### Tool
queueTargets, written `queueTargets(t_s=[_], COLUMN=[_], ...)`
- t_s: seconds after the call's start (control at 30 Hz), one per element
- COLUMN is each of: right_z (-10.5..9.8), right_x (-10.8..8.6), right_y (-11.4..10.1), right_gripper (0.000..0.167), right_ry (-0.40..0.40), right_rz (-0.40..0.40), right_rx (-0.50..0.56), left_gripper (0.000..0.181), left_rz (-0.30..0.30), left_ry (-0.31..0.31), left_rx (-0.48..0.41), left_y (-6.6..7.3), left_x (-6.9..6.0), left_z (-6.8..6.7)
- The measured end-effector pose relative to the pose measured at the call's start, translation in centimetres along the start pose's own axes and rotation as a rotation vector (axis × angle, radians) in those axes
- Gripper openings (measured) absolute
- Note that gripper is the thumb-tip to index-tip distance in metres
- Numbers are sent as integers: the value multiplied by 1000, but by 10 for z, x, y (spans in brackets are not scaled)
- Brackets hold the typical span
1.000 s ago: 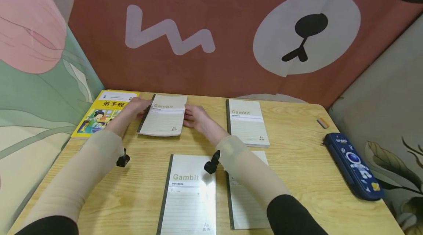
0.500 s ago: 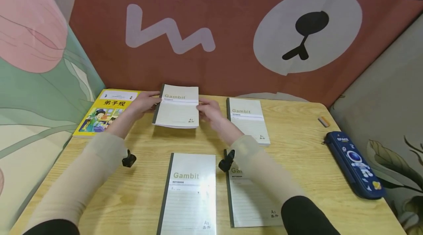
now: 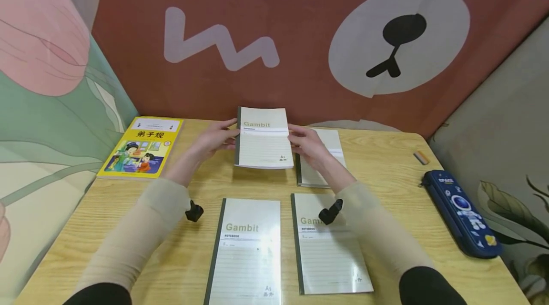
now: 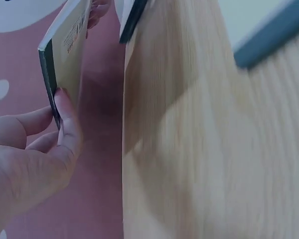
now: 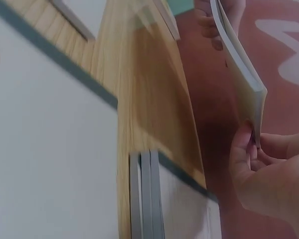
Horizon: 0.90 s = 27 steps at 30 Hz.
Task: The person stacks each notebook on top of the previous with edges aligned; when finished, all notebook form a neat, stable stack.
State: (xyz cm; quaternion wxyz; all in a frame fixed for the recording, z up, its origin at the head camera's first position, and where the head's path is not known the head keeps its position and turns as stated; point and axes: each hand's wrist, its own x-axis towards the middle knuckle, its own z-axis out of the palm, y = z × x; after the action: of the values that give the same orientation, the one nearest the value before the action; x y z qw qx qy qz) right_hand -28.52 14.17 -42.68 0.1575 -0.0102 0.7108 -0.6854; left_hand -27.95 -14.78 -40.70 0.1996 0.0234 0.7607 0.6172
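Note:
Both hands hold a white Gambit notebook (image 3: 263,145) with a dark spine up off the far side of the table. My left hand (image 3: 213,137) pinches its spine edge, and my right hand (image 3: 312,145) pinches the opposite edge. In the left wrist view, thumb and fingers of the left hand (image 4: 40,149) take the dark spine from both faces. The right wrist view has the right hand (image 5: 271,169) gripping the page edge. Behind the right hand lies a stack of similar notebooks (image 3: 319,174), partly hidden; its layered spines (image 5: 147,194) show in the right wrist view.
Two more Gambit notebooks, a left one (image 3: 244,262) and a right one (image 3: 332,262), lie at the front. A yellow picture book (image 3: 139,147) is at the far left. To the right are a navy pencil case (image 3: 461,214) and a small eraser (image 3: 421,157). A wall stands behind the table (image 3: 386,171).
Both hands have lifted the notebook from beside the yellow book and carried it to the right, towards the notebook stack. The yellow book is now fully uncovered.

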Motion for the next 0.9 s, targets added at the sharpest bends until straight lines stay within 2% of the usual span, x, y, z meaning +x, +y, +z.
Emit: queueTargets(t_s=[0.27, 0.47, 0.73, 0.9], right_z=[-41, -74, -111, -127], right_x=[-12, -16, -27, -34], right_y=[-3, 2, 13, 19], right_gripper=[50, 51, 57, 56], right_ry=[42, 39, 22, 20], right_rz=[-22, -48, -48, -59], right_rx=[-16, -12, 4, 16], left_gripper=[73, 81, 79, 79], left_rz=[-1, 20, 31, 22], left_ry=[-20, -63, -95, -78], left_rx=[-139, -197, -236, -242], left_y=[6, 9, 8, 4], left_x=[13, 22, 33, 43], left_z=[42, 71, 104, 122])
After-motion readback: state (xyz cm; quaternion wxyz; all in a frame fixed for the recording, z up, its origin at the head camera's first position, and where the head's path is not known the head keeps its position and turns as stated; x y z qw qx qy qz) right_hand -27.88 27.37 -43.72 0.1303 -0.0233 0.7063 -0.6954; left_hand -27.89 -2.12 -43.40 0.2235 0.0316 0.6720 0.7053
